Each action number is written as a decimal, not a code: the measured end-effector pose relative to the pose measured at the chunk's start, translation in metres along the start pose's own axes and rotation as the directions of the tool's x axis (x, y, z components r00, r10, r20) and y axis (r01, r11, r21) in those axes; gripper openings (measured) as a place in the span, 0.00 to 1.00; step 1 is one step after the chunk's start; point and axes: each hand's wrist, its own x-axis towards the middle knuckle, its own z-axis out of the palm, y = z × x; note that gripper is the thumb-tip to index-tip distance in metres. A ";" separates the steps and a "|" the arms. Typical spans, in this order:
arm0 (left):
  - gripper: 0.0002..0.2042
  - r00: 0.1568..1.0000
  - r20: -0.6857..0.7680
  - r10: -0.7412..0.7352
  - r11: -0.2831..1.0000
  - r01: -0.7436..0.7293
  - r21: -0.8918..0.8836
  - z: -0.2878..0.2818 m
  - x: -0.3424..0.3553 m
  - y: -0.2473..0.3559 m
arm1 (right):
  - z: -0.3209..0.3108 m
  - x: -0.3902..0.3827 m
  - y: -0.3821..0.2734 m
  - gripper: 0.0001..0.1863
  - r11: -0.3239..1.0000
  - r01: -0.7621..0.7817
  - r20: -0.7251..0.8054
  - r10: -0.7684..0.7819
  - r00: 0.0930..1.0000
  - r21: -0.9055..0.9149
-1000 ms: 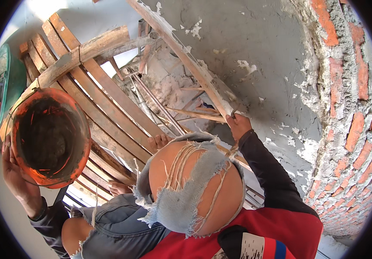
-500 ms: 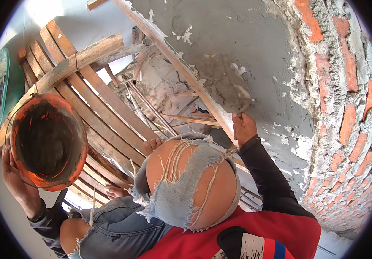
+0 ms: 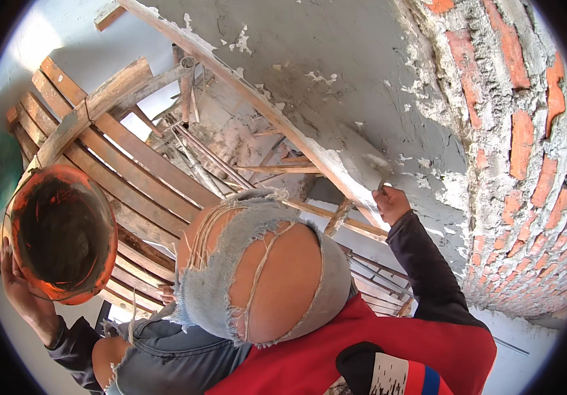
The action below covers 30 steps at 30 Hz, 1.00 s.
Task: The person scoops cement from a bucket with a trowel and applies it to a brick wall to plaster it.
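My left hand holds an orange bucket at its lower left side. Dark grey mortar coats the inside of this bucket, which sits over the wooden slats with its mouth facing up. On the right, my right hand is closed at the wall, just past the wooden edge strip. A thin metal shank sticks out of its fingers, seemingly that of a trowel; the blade is blurred against the grey plaster and hard to make out.
A slatted wooden platform with a round pole lies below me. Its neighbours are a green basin at far left and a long wooden strip edging the plaster. Exposed brick fills the right. My bent knee occupies the middle.
My view has shifted, and the platform and bucket sit further left and lower in it. My right hand appears further right and lower, with the metal shank showing now. My knee has moved left.
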 end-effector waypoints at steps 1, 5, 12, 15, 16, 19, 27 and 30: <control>0.22 1.000 0.004 0.003 1.000 -0.003 0.004 0.001 0.000 0.003 | 0.003 0.004 0.018 0.24 0.976 -0.026 0.078 0.044 0.996 -0.216; 0.22 0.997 0.072 -0.020 0.999 0.022 -0.034 -0.010 0.005 0.004 | 0.025 0.017 0.048 0.24 0.846 0.108 0.121 -0.051 0.991 -0.523; 0.23 0.998 0.023 -0.058 0.997 0.059 -0.044 0.002 -0.004 0.007 | 0.052 0.063 0.055 0.26 0.855 -0.022 0.091 0.081 0.993 -0.518; 0.22 0.997 -0.060 -0.056 0.998 0.055 -0.019 0.015 -0.013 0.003 | 0.022 0.025 0.041 0.27 0.869 -0.170 0.000 0.192 0.981 -0.464; 0.22 0.998 -0.052 -0.045 0.999 0.045 -0.010 0.017 -0.016 0.010 | 0.013 0.014 0.043 0.28 0.859 -0.177 -0.028 0.187 0.982 -0.481; 0.22 0.992 -0.071 -0.102 0.992 0.096 -0.076 0.006 -0.017 0.019 | -0.011 -0.032 0.050 0.25 0.850 -0.109 -0.140 0.042 0.989 -0.515; 0.31 0.993 0.025 -0.117 0.963 0.107 0.248 -0.016 -0.013 0.014 | 0.003 -0.119 0.005 0.16 0.866 -0.202 -0.031 0.212 0.977 -0.457; 0.21 0.969 0.197 -0.152 0.986 0.135 0.095 -0.041 -0.017 0.015 | 0.000 -0.139 -0.025 0.16 0.838 -0.164 0.171 0.291 0.941 -0.521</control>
